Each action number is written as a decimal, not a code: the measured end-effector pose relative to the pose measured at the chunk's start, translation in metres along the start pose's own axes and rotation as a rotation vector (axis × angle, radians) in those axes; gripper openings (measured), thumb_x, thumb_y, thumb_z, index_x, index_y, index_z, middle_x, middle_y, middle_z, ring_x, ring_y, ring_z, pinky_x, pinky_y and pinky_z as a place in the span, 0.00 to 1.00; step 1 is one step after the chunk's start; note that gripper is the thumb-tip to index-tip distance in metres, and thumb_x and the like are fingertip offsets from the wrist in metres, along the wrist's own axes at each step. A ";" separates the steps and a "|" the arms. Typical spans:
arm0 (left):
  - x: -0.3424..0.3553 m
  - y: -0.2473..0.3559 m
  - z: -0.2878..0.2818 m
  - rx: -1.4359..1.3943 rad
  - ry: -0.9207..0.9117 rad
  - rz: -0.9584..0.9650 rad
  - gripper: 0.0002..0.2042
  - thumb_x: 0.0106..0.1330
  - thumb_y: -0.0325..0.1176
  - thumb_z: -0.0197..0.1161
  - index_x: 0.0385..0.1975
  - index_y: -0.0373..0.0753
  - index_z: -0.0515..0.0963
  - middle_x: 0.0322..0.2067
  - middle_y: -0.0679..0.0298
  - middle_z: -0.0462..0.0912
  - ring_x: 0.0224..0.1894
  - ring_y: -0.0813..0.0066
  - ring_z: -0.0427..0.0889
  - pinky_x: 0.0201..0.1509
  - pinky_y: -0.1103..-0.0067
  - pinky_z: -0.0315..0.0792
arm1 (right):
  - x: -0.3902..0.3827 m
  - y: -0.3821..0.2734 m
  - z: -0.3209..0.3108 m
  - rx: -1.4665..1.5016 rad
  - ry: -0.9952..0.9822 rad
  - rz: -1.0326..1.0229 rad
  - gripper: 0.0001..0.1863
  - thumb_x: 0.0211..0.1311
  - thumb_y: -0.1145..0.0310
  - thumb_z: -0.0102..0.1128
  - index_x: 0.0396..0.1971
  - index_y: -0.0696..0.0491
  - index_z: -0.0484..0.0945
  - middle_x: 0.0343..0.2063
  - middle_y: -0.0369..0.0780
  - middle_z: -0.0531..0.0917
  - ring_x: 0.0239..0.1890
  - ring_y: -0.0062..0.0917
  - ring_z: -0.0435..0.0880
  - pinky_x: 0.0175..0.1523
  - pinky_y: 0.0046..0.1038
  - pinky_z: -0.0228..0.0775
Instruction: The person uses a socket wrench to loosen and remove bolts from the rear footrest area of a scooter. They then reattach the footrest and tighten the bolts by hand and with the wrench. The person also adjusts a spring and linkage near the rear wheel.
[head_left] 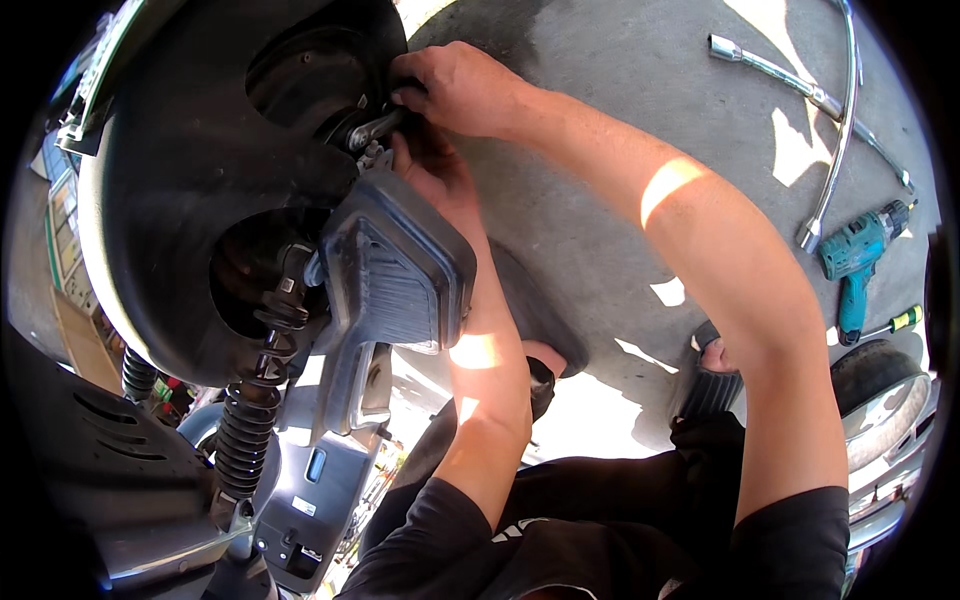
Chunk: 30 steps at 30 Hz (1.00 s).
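metal lever [376, 129] near fingers [412, 66], grip i can't tell; drill [850, 250] on sun-patched grey floor [610, 85].

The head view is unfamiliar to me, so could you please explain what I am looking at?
Of course. There is no robot here: a person works with two bare hands. The one picture comes from the left of two wide fisheye cameras on the person's head, looking down, so straight edges bend near the rim. The right hand and the left hand are close together beside a metal part at a large black shell with rounded openings. What they hold, if anything, is too hidden to tell. Below them in the picture are a dark plastic housing and a black coil spring. On the grey floor, to the right, lie a cross-shaped wrench, a teal power drill and a screwdriver with a yellow-green handle.
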<state>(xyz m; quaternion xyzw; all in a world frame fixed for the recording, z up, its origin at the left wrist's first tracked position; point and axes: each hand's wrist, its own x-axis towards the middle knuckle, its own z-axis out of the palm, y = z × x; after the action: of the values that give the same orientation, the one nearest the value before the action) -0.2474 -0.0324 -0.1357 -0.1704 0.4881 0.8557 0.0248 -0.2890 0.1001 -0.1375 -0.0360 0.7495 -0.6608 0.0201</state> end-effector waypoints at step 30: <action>0.005 -0.005 -0.005 -0.043 0.063 -0.016 0.16 0.70 0.32 0.58 0.54 0.35 0.73 0.54 0.61 0.79 0.57 0.73 0.76 0.61 0.78 0.72 | 0.004 0.013 -0.008 -0.023 -0.109 0.053 0.16 0.68 0.56 0.52 0.46 0.51 0.79 0.35 0.47 0.85 0.42 0.45 0.83 0.47 0.43 0.75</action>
<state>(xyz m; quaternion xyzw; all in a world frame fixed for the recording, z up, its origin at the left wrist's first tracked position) -0.2504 -0.0345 -0.1433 -0.2018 0.4685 0.8600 0.0124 -0.2943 0.1092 -0.1495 -0.0521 0.7553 -0.6486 0.0781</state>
